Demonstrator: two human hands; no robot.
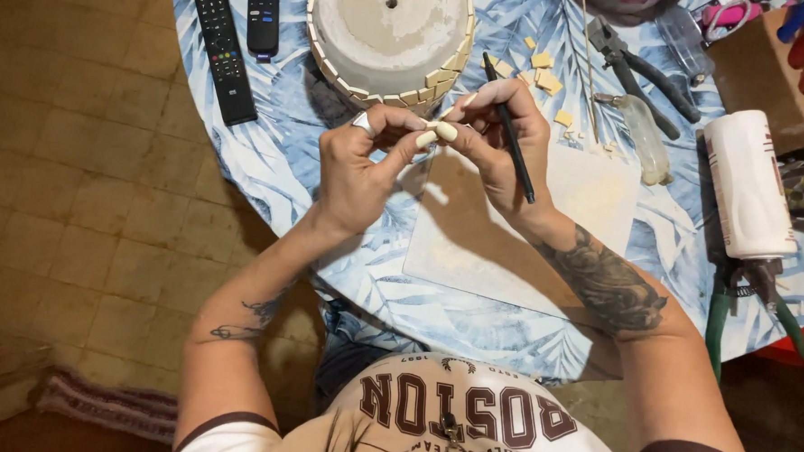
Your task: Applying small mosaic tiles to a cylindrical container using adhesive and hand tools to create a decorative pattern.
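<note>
- Small cream tile piece is pinched between fingertips of both hands, held in the air just in front of the pot; pale, squarish, mostly hidden by long cream nails.
- Left hand: fingers curled in, thumb and forefinger closed on the piece; ring on one finger.
- Right hand: fingertips closed on the same piece, and a thin black stick tool is tucked between the fingers, pointing up toward the pot.
- Upturned grey pot sits just beyond the hands, drain hole in its base, a row of cream tile bits stuck around its rim.
- Loose tile bits lie scattered right of the pot.
- Flat beige sheet lies under the hands on a blue leaf-print tablecloth.
- Two black remotes lie at far left.
- Black pliers and a small clear bottle lie right of the tile bits.
- White bottle lies near the right edge, green-handled nippers below it.
</note>
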